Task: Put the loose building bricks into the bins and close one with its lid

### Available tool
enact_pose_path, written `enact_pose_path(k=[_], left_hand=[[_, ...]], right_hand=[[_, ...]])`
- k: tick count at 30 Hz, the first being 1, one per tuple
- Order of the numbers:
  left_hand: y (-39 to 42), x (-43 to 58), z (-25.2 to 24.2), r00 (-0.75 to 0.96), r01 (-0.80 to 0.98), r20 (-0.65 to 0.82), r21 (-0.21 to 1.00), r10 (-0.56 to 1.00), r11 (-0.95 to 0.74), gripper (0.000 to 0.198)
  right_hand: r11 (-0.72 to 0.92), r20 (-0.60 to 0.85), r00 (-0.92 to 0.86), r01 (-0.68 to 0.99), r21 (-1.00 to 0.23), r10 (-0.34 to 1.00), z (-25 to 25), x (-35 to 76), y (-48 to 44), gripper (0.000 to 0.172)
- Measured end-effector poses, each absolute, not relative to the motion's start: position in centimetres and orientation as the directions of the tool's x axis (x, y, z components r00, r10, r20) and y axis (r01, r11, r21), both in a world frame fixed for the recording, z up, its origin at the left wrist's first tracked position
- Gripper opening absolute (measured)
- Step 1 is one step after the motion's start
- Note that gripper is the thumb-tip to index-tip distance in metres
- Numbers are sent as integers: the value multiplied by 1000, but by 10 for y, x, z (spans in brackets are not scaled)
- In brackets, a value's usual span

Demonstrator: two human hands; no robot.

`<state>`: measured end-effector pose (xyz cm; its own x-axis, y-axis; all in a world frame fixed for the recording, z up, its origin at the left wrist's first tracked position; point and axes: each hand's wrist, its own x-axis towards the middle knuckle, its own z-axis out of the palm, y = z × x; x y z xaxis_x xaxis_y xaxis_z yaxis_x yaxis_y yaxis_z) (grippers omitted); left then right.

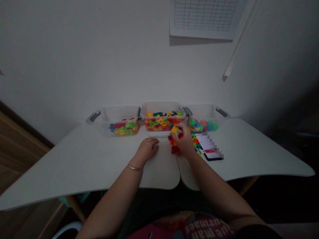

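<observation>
Head view, right hand [184,139] pinching yellow block [174,129], left hand [146,149] half-curled, empty, phone [208,146] beside bricks [196,141]

White tables [112,166] bear three clear bins [161,133], a phone [206,146] and, seemingly, loose bricks [175,149].

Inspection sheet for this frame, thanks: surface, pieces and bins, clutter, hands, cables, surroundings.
Surface: white tabletop, with a seam near the right forearm.
Pieces and bins: left bin, middle bin and right bin, all see-through and holding colourful pieces; loose pieces lie on the tabletop by the right hand.
Clutter: phone, screen lit, beside the loose pieces.
Hands: right holds a yellow piece; left hand rests on the tabletop, holding nothing visible.
Cables: nothing seen.
Surroundings: pale wall with a gridded sheet and a hanging white strip.
</observation>
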<state>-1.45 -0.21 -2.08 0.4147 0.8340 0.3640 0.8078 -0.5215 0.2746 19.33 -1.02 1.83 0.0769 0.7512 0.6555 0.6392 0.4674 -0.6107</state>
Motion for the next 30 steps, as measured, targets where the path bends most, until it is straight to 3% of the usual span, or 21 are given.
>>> enact_pose_path(k=[3, 10, 17, 30], left_hand=[[-2, -15, -22, 416, 815, 350, 265, 839, -514, 33], [-1, -16, -22, 412, 813, 351, 275, 841, -514, 32], [-2, -14, -20, 407, 809, 350, 291, 844, -511, 32], [1, -16, -25, 414, 810, 367, 270, 833, -521, 32]], right_hand=[[462, 693, 127, 659, -594, 710, 33, 201, 1, 36], [429, 731, 50, 782, -453, 680, 67, 208, 31, 38], [384, 646, 34, 780, -495, 763, 72, 191, 44, 34], [299, 545, -117, 919, -258, 830, 73, 184, 46, 43]])
